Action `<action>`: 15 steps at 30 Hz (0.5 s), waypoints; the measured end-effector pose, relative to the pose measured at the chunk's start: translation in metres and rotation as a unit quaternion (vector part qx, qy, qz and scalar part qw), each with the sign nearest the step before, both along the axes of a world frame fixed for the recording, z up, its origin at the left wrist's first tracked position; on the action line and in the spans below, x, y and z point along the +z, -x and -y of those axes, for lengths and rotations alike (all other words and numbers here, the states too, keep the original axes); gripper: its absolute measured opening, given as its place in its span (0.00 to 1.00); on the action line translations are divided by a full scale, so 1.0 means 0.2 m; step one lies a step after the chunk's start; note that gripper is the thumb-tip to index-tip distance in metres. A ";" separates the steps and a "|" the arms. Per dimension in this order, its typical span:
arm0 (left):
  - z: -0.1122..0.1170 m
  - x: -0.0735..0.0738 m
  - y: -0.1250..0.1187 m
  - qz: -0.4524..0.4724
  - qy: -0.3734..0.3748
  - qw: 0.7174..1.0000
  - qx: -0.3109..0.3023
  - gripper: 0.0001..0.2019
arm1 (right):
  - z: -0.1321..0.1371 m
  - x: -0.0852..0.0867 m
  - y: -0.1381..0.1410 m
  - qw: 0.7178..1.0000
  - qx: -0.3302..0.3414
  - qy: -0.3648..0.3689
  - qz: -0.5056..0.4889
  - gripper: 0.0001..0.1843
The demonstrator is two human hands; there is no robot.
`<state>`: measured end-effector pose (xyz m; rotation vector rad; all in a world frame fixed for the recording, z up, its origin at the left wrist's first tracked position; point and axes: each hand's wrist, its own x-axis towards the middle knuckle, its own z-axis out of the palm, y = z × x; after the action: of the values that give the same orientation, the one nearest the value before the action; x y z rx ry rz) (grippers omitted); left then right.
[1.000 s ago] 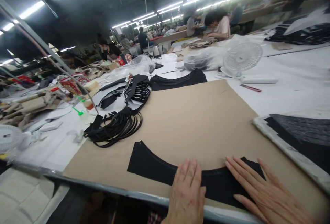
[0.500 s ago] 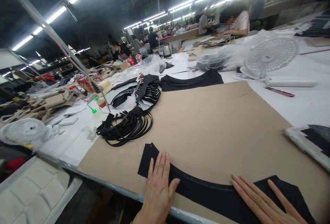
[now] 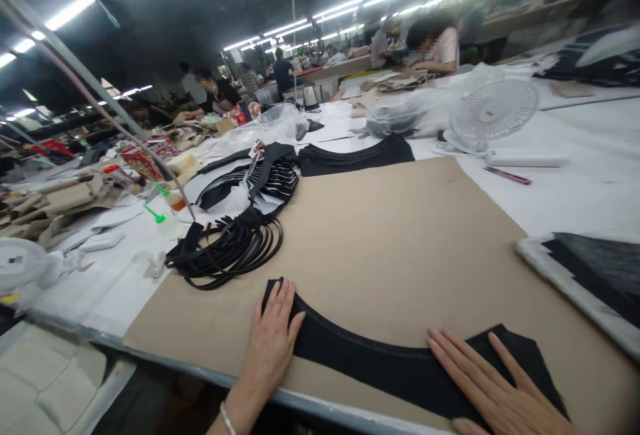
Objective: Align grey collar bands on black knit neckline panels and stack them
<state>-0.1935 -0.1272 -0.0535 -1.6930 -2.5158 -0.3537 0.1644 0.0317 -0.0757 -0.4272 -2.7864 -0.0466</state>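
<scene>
A curved black fabric piece [image 3: 365, 351] lies flat on a brown board [image 3: 380, 241] near the table's front edge. My left hand [image 3: 274, 335] rests palm down on its left end, fingers stretched out and covering part of that end. Toward the right end, my right hand [image 3: 493, 381] is pressed flat on the cloth with its fingers spread. A coil of thin black strips [image 3: 227, 255] sits on the board's left side, beyond my left hand.
At the board's far edge are stacked black curved pieces [image 3: 357, 155] and striped black material [image 3: 277, 178]. A white fan [image 3: 493, 115], a pink-handled cutter [image 3: 507, 175] and a white-edged tray [image 3: 545, 258] stand to the right. Green-tipped bottles [image 3: 167, 225] are at left. People work in the background.
My left hand has slid outward along the black fabric piece to its left end. My right hand stays flat on the cloth. The whole view has shifted, moving the surroundings leftward.
</scene>
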 end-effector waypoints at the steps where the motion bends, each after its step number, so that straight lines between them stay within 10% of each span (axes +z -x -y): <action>1: -0.01 0.00 0.02 0.021 -0.007 1.000 0.003 0.22 | 0.01 0.06 0.01 1.000 0.009 -0.004 0.008 0.42; 15: -0.14 0.18 0.25 0.228 0.038 0.962 0.145 0.25 | -0.11 0.40 0.20 0.953 -0.090 0.269 0.104 0.13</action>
<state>-0.2435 -0.0987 -0.0167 -1.3523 -3.0866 -0.6963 0.1244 0.0533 0.0039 -0.8482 -2.9277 0.6777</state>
